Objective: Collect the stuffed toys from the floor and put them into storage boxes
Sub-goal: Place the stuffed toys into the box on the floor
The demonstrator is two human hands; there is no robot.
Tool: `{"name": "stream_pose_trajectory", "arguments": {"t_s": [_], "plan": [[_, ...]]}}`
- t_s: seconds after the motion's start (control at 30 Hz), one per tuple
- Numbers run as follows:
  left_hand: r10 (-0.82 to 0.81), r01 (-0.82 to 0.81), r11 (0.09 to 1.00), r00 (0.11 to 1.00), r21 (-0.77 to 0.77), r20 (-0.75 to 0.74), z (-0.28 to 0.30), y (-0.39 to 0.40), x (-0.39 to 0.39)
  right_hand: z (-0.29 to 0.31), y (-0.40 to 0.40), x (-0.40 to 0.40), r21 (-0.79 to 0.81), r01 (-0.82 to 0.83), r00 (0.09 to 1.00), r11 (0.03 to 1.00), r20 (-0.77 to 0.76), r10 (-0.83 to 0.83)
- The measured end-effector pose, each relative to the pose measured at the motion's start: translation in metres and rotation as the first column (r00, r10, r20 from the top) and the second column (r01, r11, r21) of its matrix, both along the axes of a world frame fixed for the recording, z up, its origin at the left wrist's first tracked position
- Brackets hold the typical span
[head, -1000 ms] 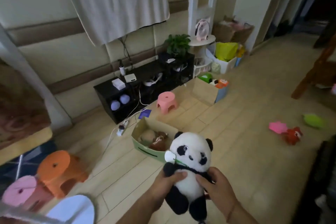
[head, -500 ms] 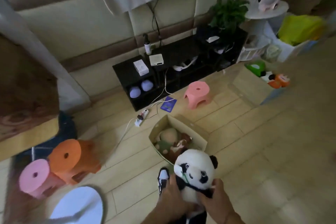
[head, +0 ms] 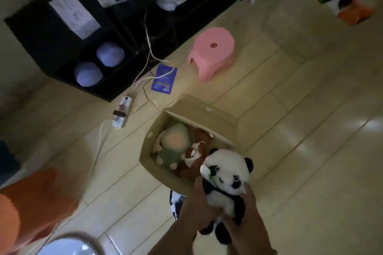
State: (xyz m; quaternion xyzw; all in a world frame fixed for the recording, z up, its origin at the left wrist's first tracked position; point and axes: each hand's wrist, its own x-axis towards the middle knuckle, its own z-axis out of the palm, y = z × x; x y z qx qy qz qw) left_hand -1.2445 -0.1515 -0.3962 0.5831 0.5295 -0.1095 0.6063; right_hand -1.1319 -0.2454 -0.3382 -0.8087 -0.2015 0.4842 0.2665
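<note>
Both hands grasp a black-and-white plush panda by its body: the left hand wraps its left side, the right hand its right. The panda's head hangs over the near corner of an open brown cardboard box on the pale wooden floor. Inside lie a green-clad beige plush doll and a brown-and-white plush animal, touching.
</note>
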Motion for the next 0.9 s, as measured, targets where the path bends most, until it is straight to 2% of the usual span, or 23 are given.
{"name": "stream_pose_trajectory", "arguments": {"t_s": [0.17,0.3,0.43,0.47,0.57,0.63,0.67,0.77,0.87,0.9], "plan": [[-0.065,0.062,0.997,0.997,0.05,0.052,-0.147,0.026,0.04,-0.134,0.027,0.029,-0.121,-0.349,0.935,0.929,0.017,0.354],[-0.141,0.142,0.99,0.987,0.002,-0.079,-0.236,0.021,0.052,-0.229,0.039,0.042,-0.214,-0.51,0.852,0.833,0.011,0.524],[-0.255,0.28,0.953,0.947,0.112,-0.196,-0.309,0.006,0.055,-0.327,0.044,0.054,-0.334,-0.602,0.789,0.725,-0.111,0.604],[-0.281,0.315,0.937,0.937,0.151,-0.208,-0.322,0.002,0.055,-0.353,0.045,0.053,-0.38,-0.637,0.755,0.67,-0.131,0.643],[-0.351,0.389,0.9,0.914,0.197,-0.203,-0.338,-0.009,0.059,-0.4,0.05,0.042,-0.483,-0.711,0.62,0.511,-0.087,0.78],[-0.413,0.462,0.859,0.88,0.22,-0.235,-0.344,-0.019,0.058,-0.401,0.052,0.039,-0.503,-0.754,0.533,0.423,-0.091,0.841],[-0.446,0.502,0.836,0.857,0.224,-0.257,-0.344,-0.024,0.055,-0.4,0.051,0.041,-0.497,-0.753,0.537,0.432,-0.083,0.84],[-0.515,0.574,0.782,0.815,0.242,-0.266,-0.335,-0.028,0.044,-0.398,0.043,0.046,-0.48,-0.698,0.639,0.531,-0.084,0.764],[-0.406,0.441,0.885,0.888,0.151,-0.213,-0.315,-0.019,0.028,-0.392,0.04,0.041,-0.513,-0.697,0.636,0.5,-0.12,0.763],[-0.37,0.392,0.913,0.913,0.114,-0.172,-0.312,-0.013,0.023,-0.398,0.038,0.037,-0.535,-0.685,0.628,0.494,-0.09,0.773]]}}
